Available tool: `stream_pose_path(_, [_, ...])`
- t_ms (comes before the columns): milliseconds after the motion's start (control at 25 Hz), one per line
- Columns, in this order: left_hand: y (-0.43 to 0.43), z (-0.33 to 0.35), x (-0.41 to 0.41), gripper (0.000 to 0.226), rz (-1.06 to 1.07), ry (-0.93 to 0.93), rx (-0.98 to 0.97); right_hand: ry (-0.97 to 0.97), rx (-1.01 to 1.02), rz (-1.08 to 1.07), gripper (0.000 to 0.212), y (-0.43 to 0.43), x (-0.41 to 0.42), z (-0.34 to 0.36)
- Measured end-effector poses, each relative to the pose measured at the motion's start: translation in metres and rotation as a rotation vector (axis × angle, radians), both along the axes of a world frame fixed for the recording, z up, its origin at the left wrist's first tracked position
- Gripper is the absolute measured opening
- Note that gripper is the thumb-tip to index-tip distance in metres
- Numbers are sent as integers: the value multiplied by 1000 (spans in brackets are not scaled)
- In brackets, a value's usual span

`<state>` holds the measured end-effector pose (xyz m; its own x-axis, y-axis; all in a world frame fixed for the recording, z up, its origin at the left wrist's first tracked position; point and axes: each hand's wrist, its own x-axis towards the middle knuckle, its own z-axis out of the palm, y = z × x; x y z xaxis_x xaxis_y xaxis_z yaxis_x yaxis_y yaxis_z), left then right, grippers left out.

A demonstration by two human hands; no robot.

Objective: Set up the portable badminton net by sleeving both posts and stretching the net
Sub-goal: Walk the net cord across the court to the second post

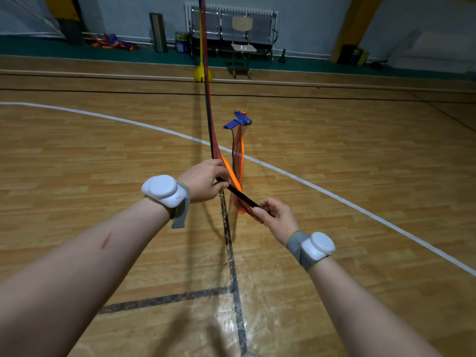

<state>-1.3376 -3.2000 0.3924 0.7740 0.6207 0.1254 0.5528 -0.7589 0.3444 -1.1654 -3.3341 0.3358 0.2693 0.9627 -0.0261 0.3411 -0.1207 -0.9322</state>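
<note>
Left hand [203, 180] grips the net [209, 112], right hand [275, 215] pinches its black band [244, 195], likely keeping tension toward the 12 o'clock yellow-based post [199, 72] for sleeving.

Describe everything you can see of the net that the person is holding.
The net is red mesh bunched into a narrow rope, with a black band and an orange band along it. It rises from the hands towards the far yellow post. The left hand grips it; the right hand pinches the black band. A loose length trails off to blue straps.
</note>
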Motion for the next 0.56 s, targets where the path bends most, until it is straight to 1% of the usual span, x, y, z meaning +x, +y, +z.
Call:
stream_pose_path(120, [0, -5, -10, 22, -4, 75, 27, -16, 23, 13, 18, -13, -20, 12])
stream_pose_path(240, [-7, -6, -13, 22, -17, 86, 33, -37, 52, 57, 21, -22, -39, 24])
stream_pose_path(320, [-17, -3, -18, 22, -35, 51, 21, -71, 56, 70, 21, -26, -50, 30])
stream_pose_path(400, [-33, -5, -20, 24, -116, 47, -5, -111, 38, 69, 19, -28, -55, 30])
stream_pose_path(520, [-61, -11, -26, 24, -208, 61, -46, -130, 10, 38, 7, -28, -60, 28])
stream_pose_path(560, [-64, -12, -29, 23, -205, 59, -47, -124, 19, 27, 12, -28, -61, 26])
